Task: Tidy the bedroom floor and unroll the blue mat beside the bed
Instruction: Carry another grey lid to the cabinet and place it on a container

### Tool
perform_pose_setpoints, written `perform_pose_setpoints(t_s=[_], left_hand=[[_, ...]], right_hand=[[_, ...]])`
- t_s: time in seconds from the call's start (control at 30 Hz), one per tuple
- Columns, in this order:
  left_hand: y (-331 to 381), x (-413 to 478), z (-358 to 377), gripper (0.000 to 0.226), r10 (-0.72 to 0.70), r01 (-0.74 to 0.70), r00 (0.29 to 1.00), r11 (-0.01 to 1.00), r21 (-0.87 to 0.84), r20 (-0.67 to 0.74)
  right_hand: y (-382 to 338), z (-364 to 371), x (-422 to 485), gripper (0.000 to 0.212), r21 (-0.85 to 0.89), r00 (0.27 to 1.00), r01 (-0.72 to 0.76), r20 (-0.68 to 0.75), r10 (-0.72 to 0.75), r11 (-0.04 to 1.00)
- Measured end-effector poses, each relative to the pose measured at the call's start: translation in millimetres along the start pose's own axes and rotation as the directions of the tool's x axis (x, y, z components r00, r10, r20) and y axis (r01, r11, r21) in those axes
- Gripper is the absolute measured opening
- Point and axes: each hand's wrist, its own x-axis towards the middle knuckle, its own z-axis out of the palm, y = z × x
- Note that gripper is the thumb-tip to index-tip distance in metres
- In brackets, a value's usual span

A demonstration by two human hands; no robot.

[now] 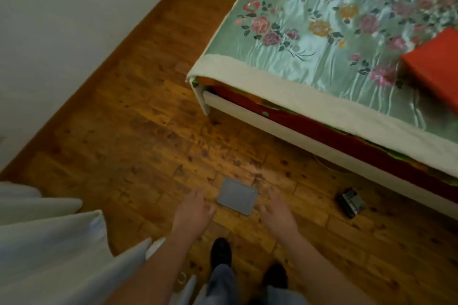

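Both my hands hang loose over the floor, holding nothing: left hand (195,208) at nine o'clock of the flat grey rectangular slab with a raised rim (236,197), right hand (276,208) at three o'clock of it, neither touching it.

The slab lies flush on the knotty wooden floor (124,131), so I judge fingertips may skid off its edge and push it rather than lift it. A small dark keyed gadget (350,202) sits further out at three o'clock, just beside the bed frame; a careless step or sweep could knock it under the bed with the green floral satin cover (309,62).

I see no blue mat I can be sure of. The pale folded fabric (49,250) at eight o'clock may be it, but I cannot tell.

If the slab is a shallow tray, it holds nothing. The red box-like block (436,67) on the bed at two o'clock shows no opening, so its contents are unknown.
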Motion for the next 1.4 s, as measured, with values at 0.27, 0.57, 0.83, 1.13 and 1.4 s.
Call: perform_pose_setpoints(t_s=[0.27, 0.57, 0.83, 1.13, 1.4], left_hand=[[-82, 167, 193, 0.057, -0.074, 0.08, 0.996, 0.982, -0.172, 0.046], [-157, 370, 406, 0.064, -0.156, 0.157, 0.988, 0.977, -0.143, 0.018], [-187, 443, 471, 0.07, -0.393, 0.388, 0.919, 0.888, -0.245, 0.03], [-144, 436, 424, 0.039, -0.526, 0.477, 0.848, 0.7, -0.532, 0.068], [-11, 369, 344, 0.029, -0.322, 0.342, 0.939, 0.855, -0.391, 0.118]], right_hand=[[97, 151, 176, 0.048, 0.228, 0.975, -0.205, 0.135, 0.177, 0.952], [223, 323, 379, 0.052, 0.42, 0.89, -0.456, 0.203, 0.409, 0.785], [277, 380, 456, 0.039, 0.5, 0.84, -0.525, 0.173, 0.515, 0.688], [269, 342, 432, 0.028, 0.598, 0.77, -0.598, 0.242, 0.591, 0.534], [274, 224, 335, 0.017, 0.808, 0.74, -0.479, 0.16, 0.654, 0.344]])
